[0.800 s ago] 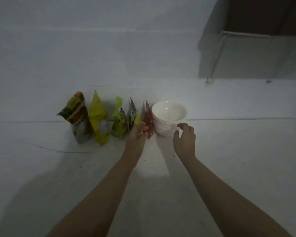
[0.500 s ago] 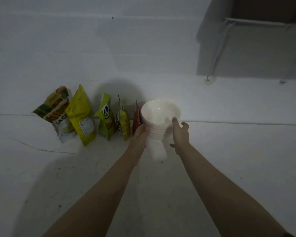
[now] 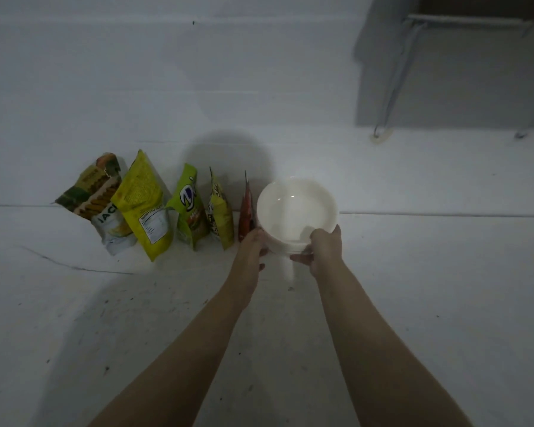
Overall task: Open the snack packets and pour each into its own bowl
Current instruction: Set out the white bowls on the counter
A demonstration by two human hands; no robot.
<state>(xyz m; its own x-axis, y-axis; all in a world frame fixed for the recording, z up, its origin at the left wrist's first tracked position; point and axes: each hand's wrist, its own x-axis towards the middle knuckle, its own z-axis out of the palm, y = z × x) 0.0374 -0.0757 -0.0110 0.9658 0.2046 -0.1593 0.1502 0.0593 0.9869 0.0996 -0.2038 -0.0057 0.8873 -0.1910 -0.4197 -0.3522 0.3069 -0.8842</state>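
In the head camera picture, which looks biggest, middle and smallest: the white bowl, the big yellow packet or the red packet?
1. White bowl and yellow packet: about alike, so I won't rank them.
2. Red packet: smallest, though it shows edge-on.

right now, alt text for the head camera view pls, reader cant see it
Two bare hands, left hand and right hand, hold a stack of white bowls by its sides over a pale floor. Left of the bowls, five unopened snack packets stand in a row against a white wall.
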